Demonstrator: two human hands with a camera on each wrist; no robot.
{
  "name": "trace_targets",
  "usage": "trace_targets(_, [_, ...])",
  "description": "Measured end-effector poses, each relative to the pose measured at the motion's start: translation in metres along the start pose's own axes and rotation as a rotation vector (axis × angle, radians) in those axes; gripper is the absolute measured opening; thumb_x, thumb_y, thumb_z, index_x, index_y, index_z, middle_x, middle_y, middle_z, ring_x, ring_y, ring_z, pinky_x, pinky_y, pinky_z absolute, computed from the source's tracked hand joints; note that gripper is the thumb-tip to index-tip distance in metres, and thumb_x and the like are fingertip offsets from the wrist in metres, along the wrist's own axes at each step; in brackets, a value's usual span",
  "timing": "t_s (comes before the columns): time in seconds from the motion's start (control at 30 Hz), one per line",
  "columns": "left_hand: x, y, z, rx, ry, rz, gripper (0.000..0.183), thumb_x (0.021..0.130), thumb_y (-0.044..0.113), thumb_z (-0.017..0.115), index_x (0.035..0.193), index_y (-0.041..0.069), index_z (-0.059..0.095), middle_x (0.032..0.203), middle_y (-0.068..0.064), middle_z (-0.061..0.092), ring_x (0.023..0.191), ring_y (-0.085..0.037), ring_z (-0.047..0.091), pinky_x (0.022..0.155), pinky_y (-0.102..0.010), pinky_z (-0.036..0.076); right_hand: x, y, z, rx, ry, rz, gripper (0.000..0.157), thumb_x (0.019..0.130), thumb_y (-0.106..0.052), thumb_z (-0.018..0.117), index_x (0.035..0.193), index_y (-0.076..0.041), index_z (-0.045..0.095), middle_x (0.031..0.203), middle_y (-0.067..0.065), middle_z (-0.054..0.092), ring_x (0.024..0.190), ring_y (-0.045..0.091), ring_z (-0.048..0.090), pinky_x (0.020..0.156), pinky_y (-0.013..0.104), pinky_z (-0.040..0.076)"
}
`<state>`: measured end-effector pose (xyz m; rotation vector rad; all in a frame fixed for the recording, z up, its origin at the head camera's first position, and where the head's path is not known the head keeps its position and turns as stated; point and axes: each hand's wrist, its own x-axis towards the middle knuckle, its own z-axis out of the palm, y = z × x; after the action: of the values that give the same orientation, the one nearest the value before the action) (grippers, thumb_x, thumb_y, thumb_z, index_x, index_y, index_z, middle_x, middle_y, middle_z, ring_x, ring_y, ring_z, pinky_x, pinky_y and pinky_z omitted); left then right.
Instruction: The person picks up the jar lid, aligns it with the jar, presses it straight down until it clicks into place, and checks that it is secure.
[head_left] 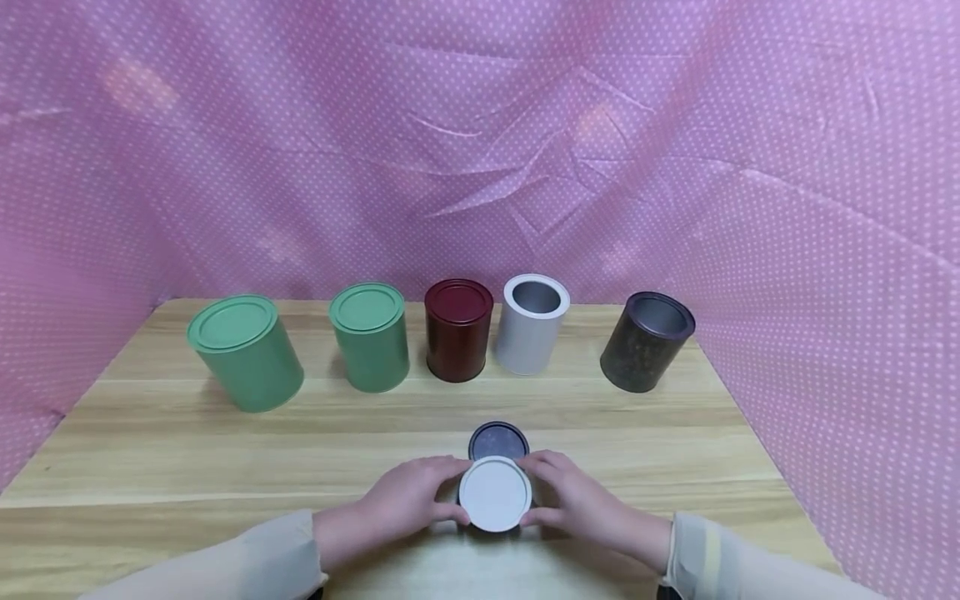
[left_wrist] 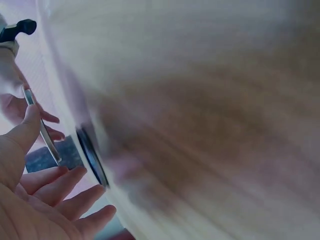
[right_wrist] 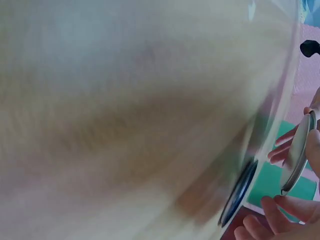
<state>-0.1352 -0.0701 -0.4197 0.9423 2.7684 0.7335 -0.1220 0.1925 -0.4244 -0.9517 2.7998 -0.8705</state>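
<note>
A round white lid (head_left: 495, 494) is held up off the table between my two hands. My left hand (head_left: 411, 493) grips its left edge with thumb and fingers. Opposite it, my right hand (head_left: 576, 498) pinches the right edge in the same way. The left wrist view shows the white lid (left_wrist: 44, 131) nearly edge-on, and so does the right wrist view, where the lid (right_wrist: 298, 152) hangs clear of the wood. Just behind, a dark lid (head_left: 498, 439) lies flat on the table, partly covered by the white one in the head view.
Along the table's back stand a larger green can (head_left: 251, 354), a smaller green can (head_left: 371, 337), a dark red can (head_left: 457, 333), a white can (head_left: 532, 327) with its top open and a dark can (head_left: 647, 343), also lidless. Pink dotted cloth (head_left: 480, 167) encloses the wooden table (head_left: 187, 467).
</note>
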Motion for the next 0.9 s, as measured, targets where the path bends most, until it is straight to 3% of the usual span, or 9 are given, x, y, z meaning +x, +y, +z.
trace_targets(0.47, [0.018,-0.008,-0.022,-0.221,0.021,-0.002,0.067,0.082,0.042,0.073,0.137,0.008,0.055,0.135,-0.012,0.060,0.126,-0.029,0.055,0.103,-0.050,0.045,0.022,0.003,-0.028,0.064,0.053,0.010,0.065,0.075,-0.028,0.080,0.130,-0.002,0.059,0.125,0.014,0.061,0.116,0.034,0.058,0.098,0.053,0.048])
trace_targets(0.9, [0.032,-0.005,-0.030,-0.252,0.177,0.006,0.068,0.076,0.033,0.081,0.132,0.003,0.058,0.130,-0.014,0.062,0.122,-0.032,0.058,0.101,-0.047,0.047,0.028,0.004,-0.048,0.104,0.083,0.043,0.064,0.080,-0.027,0.077,0.135,-0.003,0.055,0.132,0.016,0.058,0.124,0.036,0.053,0.103,0.056,0.043])
